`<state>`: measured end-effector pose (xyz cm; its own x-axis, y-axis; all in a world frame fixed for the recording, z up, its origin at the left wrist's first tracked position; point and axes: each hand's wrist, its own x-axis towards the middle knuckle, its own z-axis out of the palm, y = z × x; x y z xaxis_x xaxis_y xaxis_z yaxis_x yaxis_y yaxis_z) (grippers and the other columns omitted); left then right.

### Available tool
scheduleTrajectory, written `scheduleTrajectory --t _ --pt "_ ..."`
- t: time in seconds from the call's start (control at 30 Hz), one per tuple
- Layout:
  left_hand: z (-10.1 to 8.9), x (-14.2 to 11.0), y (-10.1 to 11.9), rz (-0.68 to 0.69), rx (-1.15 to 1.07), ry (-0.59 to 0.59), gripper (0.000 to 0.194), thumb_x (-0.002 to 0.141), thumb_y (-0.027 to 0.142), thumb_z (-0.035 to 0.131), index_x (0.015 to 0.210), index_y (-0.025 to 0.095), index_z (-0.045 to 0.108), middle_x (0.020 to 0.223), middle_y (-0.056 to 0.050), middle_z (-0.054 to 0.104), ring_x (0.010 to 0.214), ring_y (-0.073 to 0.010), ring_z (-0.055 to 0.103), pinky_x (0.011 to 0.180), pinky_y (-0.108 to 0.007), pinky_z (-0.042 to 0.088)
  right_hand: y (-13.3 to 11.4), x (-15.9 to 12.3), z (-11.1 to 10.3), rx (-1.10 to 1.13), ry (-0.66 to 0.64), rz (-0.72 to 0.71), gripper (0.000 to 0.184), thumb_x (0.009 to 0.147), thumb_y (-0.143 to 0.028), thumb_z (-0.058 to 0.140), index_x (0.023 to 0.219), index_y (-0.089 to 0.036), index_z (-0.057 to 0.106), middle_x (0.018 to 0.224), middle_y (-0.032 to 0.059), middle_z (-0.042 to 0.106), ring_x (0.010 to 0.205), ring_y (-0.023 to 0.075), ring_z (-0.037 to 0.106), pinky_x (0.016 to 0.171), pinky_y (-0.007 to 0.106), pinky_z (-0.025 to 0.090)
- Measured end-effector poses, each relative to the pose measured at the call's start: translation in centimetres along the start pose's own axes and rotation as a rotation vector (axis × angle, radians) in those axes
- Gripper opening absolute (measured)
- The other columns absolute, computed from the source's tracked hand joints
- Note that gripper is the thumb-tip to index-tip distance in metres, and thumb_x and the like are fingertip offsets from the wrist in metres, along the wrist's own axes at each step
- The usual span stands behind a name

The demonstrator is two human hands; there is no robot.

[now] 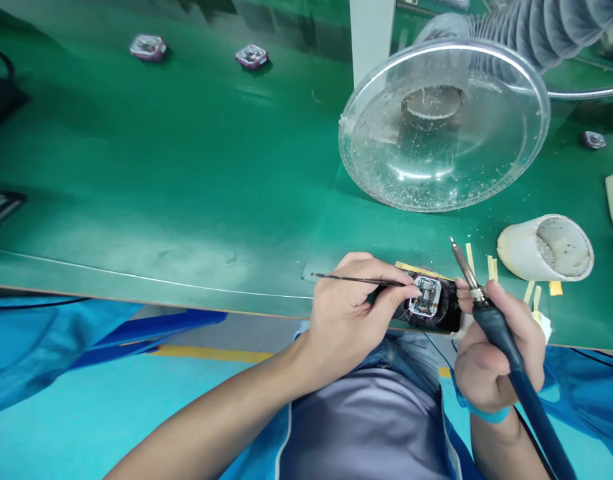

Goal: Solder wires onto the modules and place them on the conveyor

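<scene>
My left hand (349, 310) is closed on slim dark tweezers (359, 279), pinched between thumb and fingers, with one thin end pointing left. Its fingertips are at the left edge of a small square electronic module (426, 297), which has a pale rim and an exposed circuit board. The module rests on a black holder (452, 313) at the table's front edge. My right hand (479, 373) grips a soldering iron (499, 333) with a dark blue handle. The iron's metal tip points up and left, raised clear of the module.
A clear fume hood (443, 193) on a grey hose (546, 30) hangs over the green table (186, 167). A white cup (521, 250) lies tilted at right, near yellow strips (492, 268). More modules (149, 48) (252, 57) (593, 139) sit farther back.
</scene>
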<state>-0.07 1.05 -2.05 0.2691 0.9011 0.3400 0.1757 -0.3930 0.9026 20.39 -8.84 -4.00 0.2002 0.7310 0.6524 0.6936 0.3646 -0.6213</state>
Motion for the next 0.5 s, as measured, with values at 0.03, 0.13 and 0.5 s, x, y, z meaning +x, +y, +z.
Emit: scheduleTrajectory --t 0.03,0.13,0.5 --pt "0.0 0.0 0.0 0.016 0.015 -0.005 0.013 0.102 0.015 0.087 0.097 0.027 0.089 0.095 -0.001 0.090 0.086 -0.0198 0.084 0.092 -0.036 0.069 -0.1 -0.2 0.0 0.041 0.013 0.059 0.060 0.120 -0.061 0.065 0.162 -0.019 0.071 0.120 0.0149 0.081 0.107 0.0343 0.083 0.090 0.053 0.074" --pt "0.1 0.0 0.0 0.040 0.048 -0.010 0.011 0.104 0.018 0.087 0.098 0.027 0.088 0.095 -0.001 0.091 0.086 -0.0206 0.084 0.093 -0.038 0.069 -0.6 -0.3 0.7 0.215 0.119 0.145 0.050 0.116 -0.058 0.072 0.149 -0.020 0.078 0.105 0.0089 0.077 0.098 0.0313 0.079 0.088 0.055 0.073" --pt "0.0 0.0 0.0 0.062 0.065 -0.014 0.010 0.106 0.019 0.085 0.101 0.027 0.086 0.094 -0.001 0.091 0.088 -0.0217 0.086 0.090 -0.039 0.069 -1.7 -0.5 -0.2 0.281 0.025 0.190 0.027 0.115 -0.042 0.071 0.124 -0.018 0.078 0.096 0.0062 0.074 0.101 0.0343 0.083 0.089 0.058 0.074"
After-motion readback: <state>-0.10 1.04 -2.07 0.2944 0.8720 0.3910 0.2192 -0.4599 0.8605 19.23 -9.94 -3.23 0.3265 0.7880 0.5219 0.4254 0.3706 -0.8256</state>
